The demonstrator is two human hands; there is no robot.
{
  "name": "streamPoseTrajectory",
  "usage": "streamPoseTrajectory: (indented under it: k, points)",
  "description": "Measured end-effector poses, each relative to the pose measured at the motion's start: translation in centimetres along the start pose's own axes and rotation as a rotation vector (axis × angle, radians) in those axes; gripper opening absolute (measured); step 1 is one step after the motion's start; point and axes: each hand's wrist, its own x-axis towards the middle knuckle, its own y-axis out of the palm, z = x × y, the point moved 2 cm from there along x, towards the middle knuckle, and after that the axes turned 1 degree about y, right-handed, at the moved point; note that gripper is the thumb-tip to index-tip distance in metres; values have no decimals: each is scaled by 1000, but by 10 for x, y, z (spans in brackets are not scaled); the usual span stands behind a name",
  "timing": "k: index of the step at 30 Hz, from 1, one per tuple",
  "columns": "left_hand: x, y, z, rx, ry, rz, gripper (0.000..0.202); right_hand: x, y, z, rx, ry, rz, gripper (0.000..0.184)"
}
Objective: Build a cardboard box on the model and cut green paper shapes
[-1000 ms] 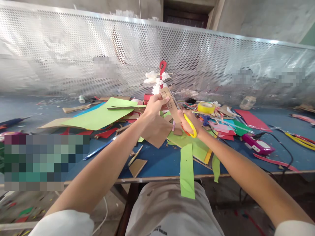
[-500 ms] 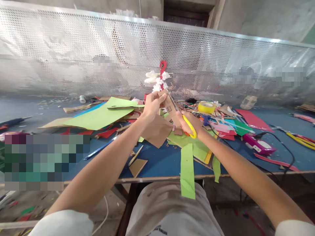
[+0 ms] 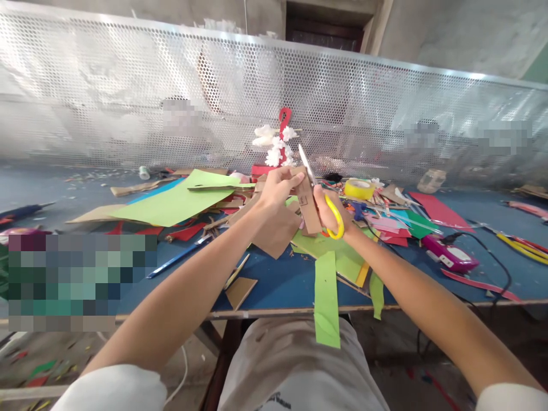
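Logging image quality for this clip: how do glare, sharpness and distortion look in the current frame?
All in the head view: whitish glare patches the perforated screen; wide-angle stretch makes the forearms swell toward the lower corners; the scissors stand out clearly, but the print on the cardboard strip is too small to read; a pixelated block masks the lower left.

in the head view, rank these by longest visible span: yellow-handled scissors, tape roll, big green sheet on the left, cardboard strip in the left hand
1. Big green sheet
2. Yellow-handled scissors, partly hidden by the right hand
3. Cardboard strip, partly under the left hand
4. Tape roll
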Motion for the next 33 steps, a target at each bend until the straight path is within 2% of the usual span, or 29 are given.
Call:
streamPoseTrajectory:
  k: [2,4,7,9,13,17,21,24,26,27,30,33]
  points:
    - [0,1,-1,31,-10,36,30,7,-8,-7,25,43,9,84]
    - [0,-3,-3,80,-16,18,26,13,-19,-17,-34,98,38,80]
    - [0,-13,-7,138,13,-46,18,19,-34,-30,-284,137,124,63]
    - [0,-18,-7,169,50,-43,15,19,-39,-34,-476,175,217,51]
    - [1,-21,-6,254,87,23,17,14,-40,-31,-699,277,367,25]
    - [4,-26,-7,304,81,-4,19,10,-37,-27,-721,372,496,26]
    - [9,-34,-10,346,92,-44,9,10,-42,-29,-702,367,480,31]
    - [10,-36,-9,330,72,-54,7,11,-48,-27,-726,279,346,30]
    - [8,-33,-8,296,41,-20,10,12,-48,-21,-637,163,226,32]
    - [7,-30,-7,281,28,5,13,12,-45,-18,-528,111,206,34]
    - [4,-21,-3,274,11,63,20,11,-27,-13,-74,46,317,38]
    - [6,-17,1,313,4,105,22,11,-9,-14,161,62,369,34]
